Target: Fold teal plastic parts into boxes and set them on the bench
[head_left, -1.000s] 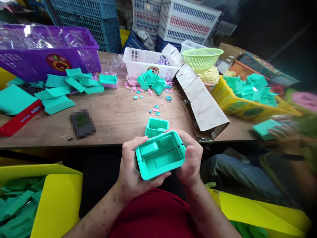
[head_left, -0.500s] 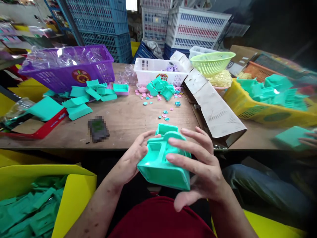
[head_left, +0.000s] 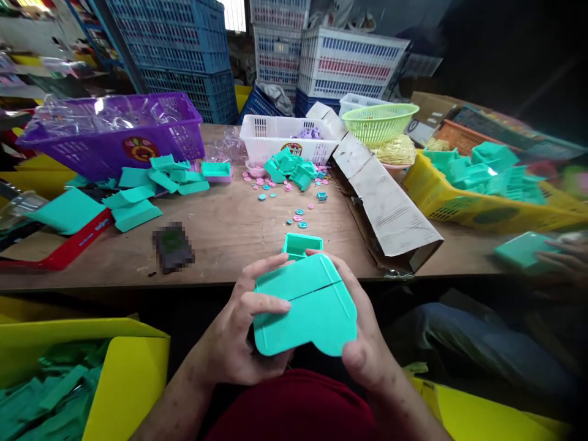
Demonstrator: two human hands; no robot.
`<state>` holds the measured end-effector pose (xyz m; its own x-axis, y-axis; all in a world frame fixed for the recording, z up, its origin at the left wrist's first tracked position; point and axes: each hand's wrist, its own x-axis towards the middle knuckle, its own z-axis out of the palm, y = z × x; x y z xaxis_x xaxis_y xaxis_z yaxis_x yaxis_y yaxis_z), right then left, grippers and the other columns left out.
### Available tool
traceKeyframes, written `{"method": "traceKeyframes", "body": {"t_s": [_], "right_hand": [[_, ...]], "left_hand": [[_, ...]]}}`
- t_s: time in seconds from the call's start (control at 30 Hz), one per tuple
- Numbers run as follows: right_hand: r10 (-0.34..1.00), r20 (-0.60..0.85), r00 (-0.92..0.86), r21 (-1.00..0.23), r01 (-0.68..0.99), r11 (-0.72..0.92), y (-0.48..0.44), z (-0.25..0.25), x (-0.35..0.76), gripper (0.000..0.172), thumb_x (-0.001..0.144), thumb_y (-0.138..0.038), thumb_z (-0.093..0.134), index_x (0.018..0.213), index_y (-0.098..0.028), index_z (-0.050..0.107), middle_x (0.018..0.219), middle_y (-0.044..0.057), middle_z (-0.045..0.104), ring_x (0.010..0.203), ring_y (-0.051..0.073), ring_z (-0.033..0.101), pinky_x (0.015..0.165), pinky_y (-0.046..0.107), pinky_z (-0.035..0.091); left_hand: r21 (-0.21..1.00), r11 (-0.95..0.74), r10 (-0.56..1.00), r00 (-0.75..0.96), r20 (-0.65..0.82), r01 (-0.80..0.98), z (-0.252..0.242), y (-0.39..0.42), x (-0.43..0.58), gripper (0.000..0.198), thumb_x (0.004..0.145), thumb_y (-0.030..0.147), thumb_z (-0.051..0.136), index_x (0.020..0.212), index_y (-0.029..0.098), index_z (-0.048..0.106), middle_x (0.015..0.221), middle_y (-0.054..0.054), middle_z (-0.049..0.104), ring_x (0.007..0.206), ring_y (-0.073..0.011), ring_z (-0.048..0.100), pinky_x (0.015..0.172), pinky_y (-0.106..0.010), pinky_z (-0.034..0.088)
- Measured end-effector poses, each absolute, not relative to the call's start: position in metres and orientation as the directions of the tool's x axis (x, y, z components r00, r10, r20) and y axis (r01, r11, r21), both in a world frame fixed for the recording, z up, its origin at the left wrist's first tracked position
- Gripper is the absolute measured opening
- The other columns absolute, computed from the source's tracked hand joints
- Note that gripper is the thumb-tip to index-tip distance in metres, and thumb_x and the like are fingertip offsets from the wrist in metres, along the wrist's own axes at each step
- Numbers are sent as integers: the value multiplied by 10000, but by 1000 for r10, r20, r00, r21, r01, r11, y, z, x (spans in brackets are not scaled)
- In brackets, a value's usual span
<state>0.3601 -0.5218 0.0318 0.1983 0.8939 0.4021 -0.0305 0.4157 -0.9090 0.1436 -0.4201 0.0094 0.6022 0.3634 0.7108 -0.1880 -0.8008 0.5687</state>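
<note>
Both my hands hold a teal plastic box in front of my chest, its flat underside turned up toward me. My left hand grips its left side with the fingers curled over the top. My right hand wraps the right edge. Just beyond it, a small open teal tray sits at the near edge of the wooden table. Small pink and teal round pieces lie scattered further back.
On the table stand a purple basket, loose teal lids, a white basket, a green basket, a cardboard flap and a yellow bin of teal parts. Another person's hand holds a teal piece at right. Yellow bins flank my lap.
I have turned the teal box over: its open inside faced me a second ago, then it was tilted, and now its flat bottom is up. My right fingers closed back round it.
</note>
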Motion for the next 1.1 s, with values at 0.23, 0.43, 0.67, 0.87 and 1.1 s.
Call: {"method": "traceKeyframes", "body": {"t_s": [0.23,0.43,0.67,0.87,1.1], "right_hand": [[742,608,281,-794,219,567,-522,43,362,711,1175,-768,419,1299,-310,948,1275,76,930,1193,367,864,1145,586,633],[757,539,370,-842,227,489,-516,42,359,717,1209,-662,333,1146,-290,943,1129,65,922,1074,336,849,971,519,651],[720,689,85,-685,401,608,-521,39,360,502,1254,-535,509,1503,-277,860,1391,79,874,1266,335,815,1103,543,670],[672,721,171,-637,547,544,-525,42,351,486,1290,-447,457,1506,-297,867,1396,46,889,1236,278,826,1081,492,702],[730,677,98,-615,619,488,-530,40,347,488,1280,-432,452,1567,-196,767,1472,111,834,1348,278,768,1216,477,647]], "left_hand": [[490,-869,304,710,635,-66,12,-420,146,1123,1020,335,929,1911,165,266,1753,-304,609,1668,-430,614,1345,-672,633],[383,-920,345,639,687,85,14,-438,166,1463,821,968,926,1891,189,302,1572,-269,722,1457,-470,745,1360,-787,555],[378,-926,351,413,840,18,-5,-440,168,1331,830,935,837,1818,132,450,1450,-225,776,1305,-469,819,1374,-792,520],[478,-875,434,566,701,79,7,-443,161,1454,786,1011,819,1878,206,297,1654,-273,680,1499,-549,727,1402,-853,440],[543,-836,501,515,696,80,19,-455,165,1044,950,585,794,1819,138,428,1683,-265,640,1543,-484,684,1385,-734,534]]}}
